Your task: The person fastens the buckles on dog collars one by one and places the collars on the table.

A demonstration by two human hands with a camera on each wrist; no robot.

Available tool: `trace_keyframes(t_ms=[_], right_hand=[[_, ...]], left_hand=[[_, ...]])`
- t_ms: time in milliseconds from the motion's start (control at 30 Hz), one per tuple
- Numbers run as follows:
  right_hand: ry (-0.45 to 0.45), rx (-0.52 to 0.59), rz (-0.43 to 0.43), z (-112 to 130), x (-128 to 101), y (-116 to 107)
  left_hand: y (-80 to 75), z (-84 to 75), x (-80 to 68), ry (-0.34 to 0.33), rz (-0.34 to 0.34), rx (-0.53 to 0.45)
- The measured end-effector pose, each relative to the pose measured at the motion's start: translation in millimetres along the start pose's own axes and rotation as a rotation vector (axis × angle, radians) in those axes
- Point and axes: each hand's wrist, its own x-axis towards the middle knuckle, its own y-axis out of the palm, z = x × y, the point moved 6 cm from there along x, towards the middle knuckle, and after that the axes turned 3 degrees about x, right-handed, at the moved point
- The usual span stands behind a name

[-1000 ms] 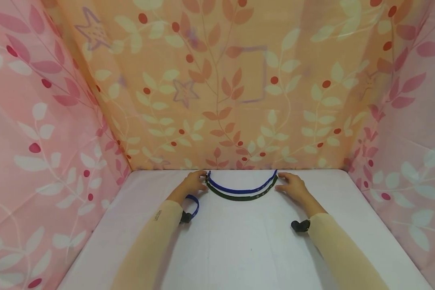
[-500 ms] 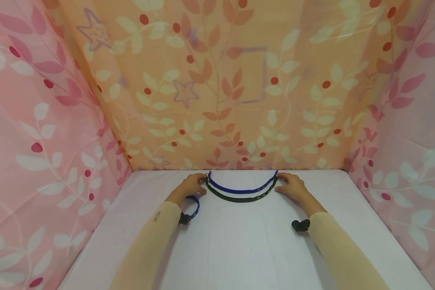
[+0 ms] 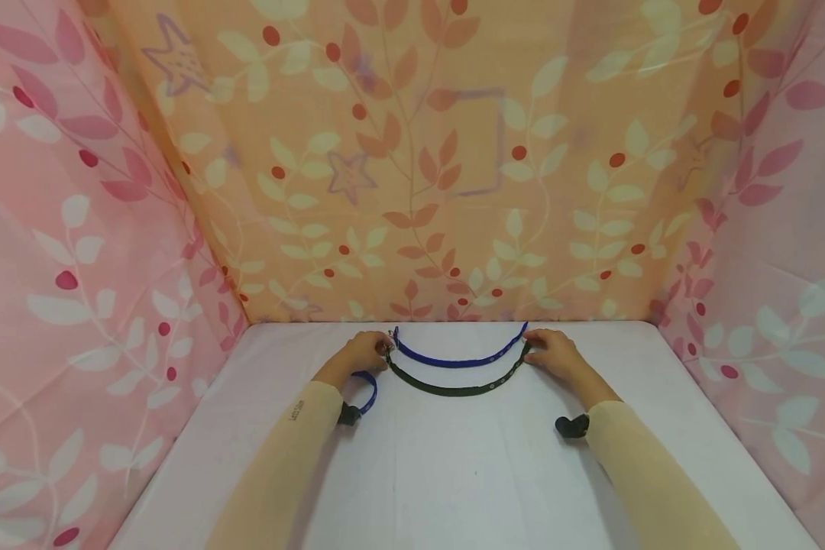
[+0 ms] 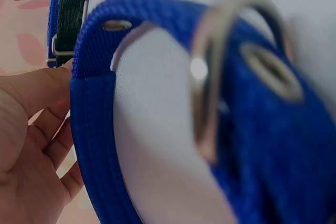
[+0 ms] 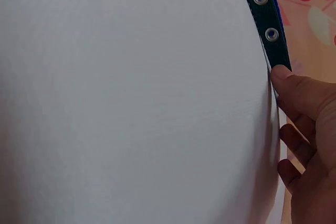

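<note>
A dark green collar [image 3: 457, 392] with metal eyelets hangs in a curve between both hands at the far side of the table. My left hand [image 3: 367, 351] pinches its buckle end; in the left wrist view the blue loop partly hides those fingertips. At the other end, past the eyelets [image 5: 271, 34], the thumb and fingers of my right hand [image 5: 310, 129] pinch the strap. Just behind lies a blue collar [image 3: 457, 363], curved the same way. Beside my left wrist is another blue collar [image 4: 94, 129], closed into a loop with a metal ring [image 4: 202, 77].
A white tabletop [image 3: 474, 473] spreads in front of the hands. Patterned cloth stands at the back [image 3: 412, 153], left [image 3: 62, 305] and right [image 3: 777, 267] of it. Black wrist cameras sit at both cuffs, the left one [image 3: 348, 414] close to the looped collar.
Both hands have taken hold of the green collar's ends and drawn it slightly toward me. The gap between it and the blue collar behind has widened. The looped blue collar stays put.
</note>
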Motion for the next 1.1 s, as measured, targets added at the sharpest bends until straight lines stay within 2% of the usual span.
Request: trace_keyframes(t_ms=[167, 267, 433, 533, 733, 833, 967, 1100], right_hand=[[-0.021, 0.058, 0.017, 0.3, -4.0, -4.6], [-0.007, 0.068, 0.024, -2.1, -7.2, -7.6], [0.015, 0.087, 0.014, -8.4, -17.6, -16.0], [0.013, 0.125, 0.015, -9.2, -24.3, -19.3], [-0.004, 0.190, 0.010, -7.9, -35.3, -24.7], [-0.019, 0.221, -0.021, 0.3, -41.6, -30.7], [-0.058, 0.266, -0.089, 16.2, -52.9, -37.5], [-0.071, 0.272, -0.170, 34.0, -70.8, -42.2]], left_hand=[[-3.4, 3.9, -4.5, 0.025, 0.002, 0.049], [-5.1, 7.7, -6.4, 0.065, 0.005, 0.061], [-6.3, 8.8, -11.6, 0.174, 0.055, -0.123], [-8.7, 7.8, -17.8, 0.195, 0.067, -0.217], [-14.9, 7.8, -28.8, 0.214, 0.026, -0.339], [-18.0, 4.0, -37.8, 0.212, 0.014, -0.369], [-23.4, -7.5, -55.2, 0.190, -0.029, -0.358], [-27.3, -22.8, -76.6, 0.170, -0.112, -0.330]])
